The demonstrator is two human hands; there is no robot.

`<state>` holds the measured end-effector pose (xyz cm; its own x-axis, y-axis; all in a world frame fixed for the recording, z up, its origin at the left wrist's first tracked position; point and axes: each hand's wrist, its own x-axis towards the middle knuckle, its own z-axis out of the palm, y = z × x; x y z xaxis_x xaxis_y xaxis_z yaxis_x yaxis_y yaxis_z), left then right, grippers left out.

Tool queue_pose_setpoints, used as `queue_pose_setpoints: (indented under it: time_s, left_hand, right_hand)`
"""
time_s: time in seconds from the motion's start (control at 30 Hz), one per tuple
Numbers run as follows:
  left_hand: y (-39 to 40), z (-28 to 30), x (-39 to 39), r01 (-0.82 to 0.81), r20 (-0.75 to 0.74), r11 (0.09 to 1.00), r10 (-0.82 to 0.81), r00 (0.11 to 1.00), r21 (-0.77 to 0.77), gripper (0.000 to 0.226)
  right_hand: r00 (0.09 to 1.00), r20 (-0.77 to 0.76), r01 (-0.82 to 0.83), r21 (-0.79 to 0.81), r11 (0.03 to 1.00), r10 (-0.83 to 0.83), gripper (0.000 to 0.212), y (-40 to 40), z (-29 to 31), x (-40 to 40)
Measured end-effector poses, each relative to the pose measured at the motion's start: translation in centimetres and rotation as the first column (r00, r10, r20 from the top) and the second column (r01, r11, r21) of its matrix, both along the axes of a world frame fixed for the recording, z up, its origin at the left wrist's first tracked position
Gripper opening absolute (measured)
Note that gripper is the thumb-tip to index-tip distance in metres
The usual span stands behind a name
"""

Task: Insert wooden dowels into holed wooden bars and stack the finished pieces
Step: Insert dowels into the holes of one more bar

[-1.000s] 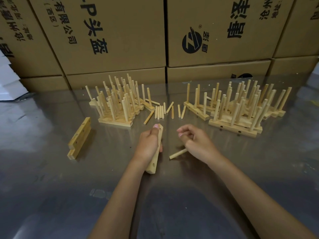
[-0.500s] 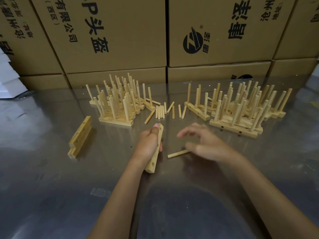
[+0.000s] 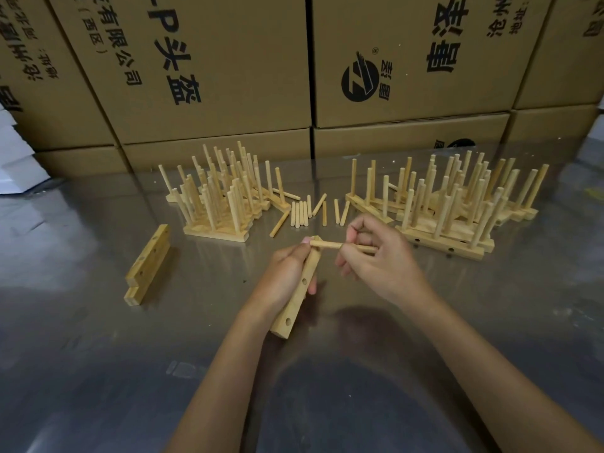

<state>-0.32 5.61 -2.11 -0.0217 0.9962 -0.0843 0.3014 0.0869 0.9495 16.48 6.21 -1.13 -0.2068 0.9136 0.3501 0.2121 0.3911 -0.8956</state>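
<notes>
Pale wood bar (image 3: 299, 291) gripped in left hand (image 3: 287, 276), long axis running away from the person, near end on the bench (image 3: 98, 371). Right hand (image 3: 379, 263) pinches a dowel (image 3: 327, 245) lying crosswise, tip at the bar's far-end hole. Loose dowels (image 3: 302, 214) just beyond.

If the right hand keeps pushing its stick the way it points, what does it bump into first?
Probably the far end of the wooden bar that the left hand grips. The dowel in the right hand points left, its tip already at that end.
</notes>
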Motion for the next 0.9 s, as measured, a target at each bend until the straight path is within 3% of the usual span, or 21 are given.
queue_pose_setpoints:
  time_s: [0.13,0.27,0.4,0.53,0.73,0.9]
  left_hand:
    - [-0.2,0.0,0.2,-0.024,-0.044,0.999,0.025,0.999,0.025,0.052]
    - [0.0,0.2,0.0,-0.027,0.041,1.000,0.027,0.999,-0.003,0.058]
    - [-0.2,0.2,-0.2,-0.020,0.011,1.000,0.020,1.000,0.009,0.061]
    - [-0.8,-0.1,-0.2,-0.021,-0.069,0.998,0.026,0.997,0.066,0.043]
    - [-0.9,-0.6,0.1,-0.040,-0.129,0.993,0.055,0.990,0.113,0.039]
    - [-0.7,-1.0,0.4,-0.033,-0.206,0.988,0.064,0.977,0.148,0.041]
  right_hand:
    - [0.984,0.179,-0.008,0.107,0.994,-0.011,0.019,0.1,0.0,0.2]
    - [0.971,0.233,0.019,0.136,0.991,-0.050,0.018,0.2,-0.3,0.0]
    - [0.974,0.224,0.014,0.147,0.989,-0.047,0.018,0.2,-0.3,0.1]
    - [0.956,0.290,-0.004,0.151,0.989,-0.041,0.018,-0.1,-0.7,-0.1]
    - [0.945,0.314,0.041,0.168,0.985,-0.093,0.023,-0.1,-1.1,-0.6]
    - [0.957,0.264,0.096,0.102,0.990,-0.120,0.019,0.2,-1.8,-0.8]
